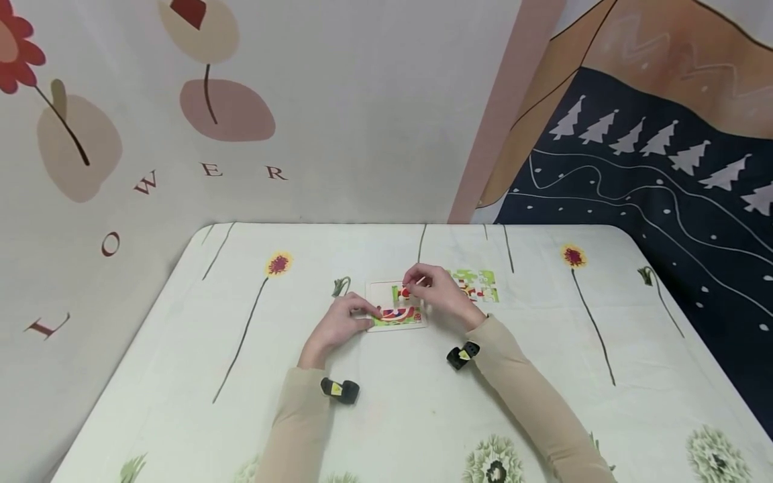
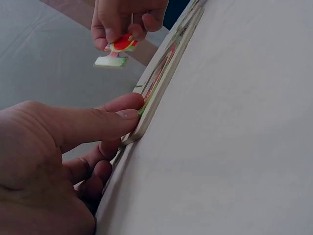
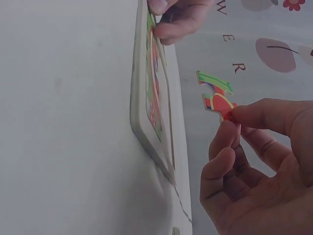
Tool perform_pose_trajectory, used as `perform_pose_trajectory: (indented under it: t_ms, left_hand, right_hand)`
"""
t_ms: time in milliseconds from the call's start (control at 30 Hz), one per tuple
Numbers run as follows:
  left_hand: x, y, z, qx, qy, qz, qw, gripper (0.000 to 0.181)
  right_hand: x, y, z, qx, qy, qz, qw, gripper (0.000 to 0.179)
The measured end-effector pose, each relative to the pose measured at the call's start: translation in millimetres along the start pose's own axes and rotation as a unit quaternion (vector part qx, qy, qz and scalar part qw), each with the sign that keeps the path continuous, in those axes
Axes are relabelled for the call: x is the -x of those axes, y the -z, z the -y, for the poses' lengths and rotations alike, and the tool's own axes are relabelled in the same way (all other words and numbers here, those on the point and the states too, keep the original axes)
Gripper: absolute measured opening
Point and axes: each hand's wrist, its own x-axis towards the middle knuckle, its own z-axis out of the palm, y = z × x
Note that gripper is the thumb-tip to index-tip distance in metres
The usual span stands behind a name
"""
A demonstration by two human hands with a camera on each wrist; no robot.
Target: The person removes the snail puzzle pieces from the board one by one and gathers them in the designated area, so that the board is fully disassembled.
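Note:
A shallow puzzle board (image 1: 379, 290) with a pale rim lies on the table, red and green pieces (image 1: 398, 316) filling its lower row. At its left edge, my left hand (image 1: 344, 322) holds the board with thumb and fingers; in the left wrist view, the thumb and forefinger (image 2: 124, 115) meet at the corner. My right hand (image 1: 437, 292) pinches a puzzle piece (image 3: 218, 101) between thumb and fingertips. This piece, red with a green end, is raised above the board, apart from it. Its far end hangs free of the fingers.
More joined puzzle pieces (image 1: 480, 277), green, white and red, lie just right of the board, partly behind my right hand. A flower-printed cloth (image 1: 398, 402) covers the table. Behind its far edge hangs a printed curtain (image 1: 362, 134). Each wrist wears a small black camera (image 1: 341, 390).

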Motion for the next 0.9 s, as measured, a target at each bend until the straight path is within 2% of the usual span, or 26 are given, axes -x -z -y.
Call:
perform_pose_trajectory:
  t_ms: [433, 667, 900]
  left_hand:
    - [0.6, -1.6, 1.2, 0.002, 0.004, -0.006, 1.0, 0.017]
    - [0.5, -2.3, 1.0, 0.009, 0.008, -0.005, 0.9999, 0.017]
    - [0.1, -3.2, 0.3, 0.018, 0.018, -0.008, 0.9997, 0.017]
  right_hand:
    - [15.1, 28.5, -15.5, 0.006, -0.001, -0.034, 0.9994, 0.014]
    - [20.6, 41.0, -16.7, 0.021, -0.018, -0.049, 0.9984, 0.013]
    - [22.7, 51.2, -26.6, 0.029, -0.032, -0.053, 0.9977, 0.015]
